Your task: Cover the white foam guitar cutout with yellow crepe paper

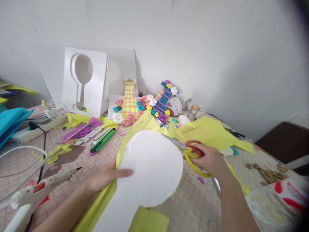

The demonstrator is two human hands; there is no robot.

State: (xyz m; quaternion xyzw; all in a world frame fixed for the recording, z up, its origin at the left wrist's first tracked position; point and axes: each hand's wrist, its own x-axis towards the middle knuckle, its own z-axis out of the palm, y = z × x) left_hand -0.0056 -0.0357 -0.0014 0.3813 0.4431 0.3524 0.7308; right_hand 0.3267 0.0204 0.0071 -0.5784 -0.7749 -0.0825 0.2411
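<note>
A white foam cut-out (149, 167) with a round head and long neck lies on yellow paper (207, 132) in front of me. My left hand (106, 178) grips its left edge, thumb on top, fingers under it. My right hand (209, 159) is closed in the handles of red-and-yellow scissors (190, 149). Their blades point left along the cut-out's upper right edge, where the yellow paper meets it.
A white glue gun (38, 190) lies at the left. Markers and a green cutter (102, 140) lie behind it. Two decorated paper guitars (130, 103) lean against the wall beside a white foam board (84, 80). A plastic bag (285, 196) sits at the right.
</note>
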